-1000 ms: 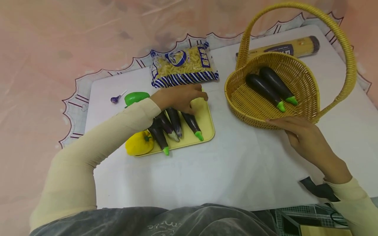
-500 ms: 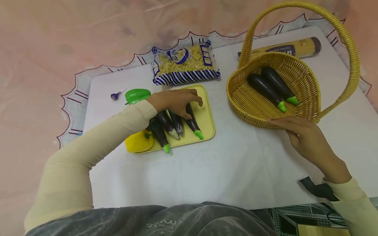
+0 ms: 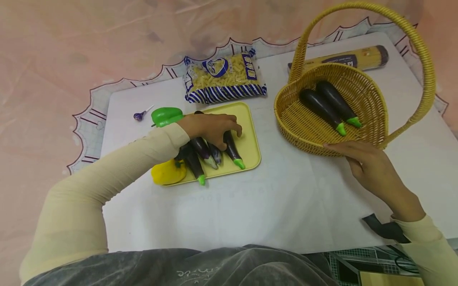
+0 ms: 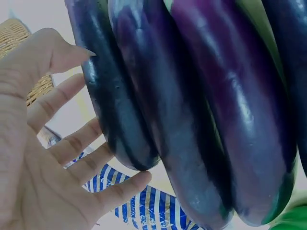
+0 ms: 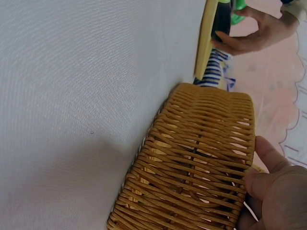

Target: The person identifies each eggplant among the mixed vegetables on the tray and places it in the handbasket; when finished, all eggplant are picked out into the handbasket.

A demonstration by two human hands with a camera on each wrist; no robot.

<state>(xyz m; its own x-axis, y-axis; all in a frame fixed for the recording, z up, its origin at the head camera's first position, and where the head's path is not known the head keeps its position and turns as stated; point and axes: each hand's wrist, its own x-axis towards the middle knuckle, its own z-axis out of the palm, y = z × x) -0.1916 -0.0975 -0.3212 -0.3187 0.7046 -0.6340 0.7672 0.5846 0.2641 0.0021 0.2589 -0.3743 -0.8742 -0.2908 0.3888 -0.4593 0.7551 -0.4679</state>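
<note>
My left hand (image 3: pixel 211 129) is over the yellow tray (image 3: pixel 252 147), thumb and fingers spread beside the rightmost eggplant (image 3: pixel 232 147). In the left wrist view its fingertips are at the edge of a dark eggplant (image 4: pixel 115 105); they are not closed round it. Several eggplants lie side by side on the tray, partly hidden beneath the hand and sleeve. With my right hand (image 3: pixel 375 171) I grip the near rim of the wicker basket (image 3: pixel 297 139); the right wrist view shows thumb and fingers on either side of that rim (image 5: pixel 252 129). Two green-stemmed eggplants (image 3: pixel 320 111) lie inside the basket.
A yellow bell pepper (image 3: pixel 168 172) and a green one (image 3: pixel 166 116) are at the tray's left side. Behind lie a pasta bag (image 3: pixel 223 77) and a spaghetti pack (image 3: pixel 365 57). A lollipop (image 3: pixel 139 116) lies far left. The basket's tall handle (image 3: pixel 425 75) arches up.
My left hand has drawn slightly back toward me and lowered over the eggplants on the tray. The right hand stays on the basket rim.
</note>
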